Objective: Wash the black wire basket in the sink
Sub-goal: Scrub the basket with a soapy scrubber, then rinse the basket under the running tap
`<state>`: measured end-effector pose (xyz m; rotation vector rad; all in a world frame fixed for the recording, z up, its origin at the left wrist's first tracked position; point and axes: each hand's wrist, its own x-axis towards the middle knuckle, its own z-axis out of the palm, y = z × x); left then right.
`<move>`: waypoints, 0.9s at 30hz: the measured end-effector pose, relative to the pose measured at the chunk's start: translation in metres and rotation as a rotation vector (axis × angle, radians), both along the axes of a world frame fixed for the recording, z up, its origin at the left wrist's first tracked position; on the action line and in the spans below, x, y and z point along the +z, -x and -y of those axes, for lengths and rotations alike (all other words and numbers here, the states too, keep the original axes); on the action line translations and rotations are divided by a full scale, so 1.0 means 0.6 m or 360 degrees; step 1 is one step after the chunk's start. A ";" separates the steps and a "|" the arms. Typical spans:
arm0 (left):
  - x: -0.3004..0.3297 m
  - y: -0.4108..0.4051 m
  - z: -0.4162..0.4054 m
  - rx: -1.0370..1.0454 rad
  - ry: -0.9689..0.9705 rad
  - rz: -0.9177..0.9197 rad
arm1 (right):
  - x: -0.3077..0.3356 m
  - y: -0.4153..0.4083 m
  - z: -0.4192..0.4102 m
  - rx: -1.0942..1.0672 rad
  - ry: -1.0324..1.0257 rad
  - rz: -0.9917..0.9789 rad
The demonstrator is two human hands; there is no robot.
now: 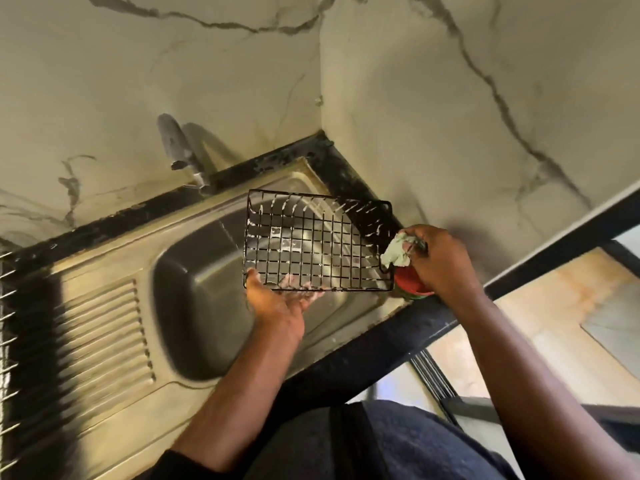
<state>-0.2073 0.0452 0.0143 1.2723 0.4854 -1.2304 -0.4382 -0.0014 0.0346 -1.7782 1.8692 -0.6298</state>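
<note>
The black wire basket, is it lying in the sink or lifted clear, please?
Lifted clear: the left hand holds the basket tilted above the sink, foam on its wires.

Black counter (363,362), steel sink (207,306) set in — red-topped container (410,285) at its corner

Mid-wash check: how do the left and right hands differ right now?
The left hand is palm-up, holding the black wire basket by its near edge over the sink; the right hand is knuckles-up, bunching a green cloth beside the basket. Both have a grip on something.
</note>
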 end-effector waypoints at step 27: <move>-0.006 -0.063 0.009 0.0203 -0.0061 -0.0262 | -0.047 -0.081 0.049 0.0292 -0.0127 -0.0303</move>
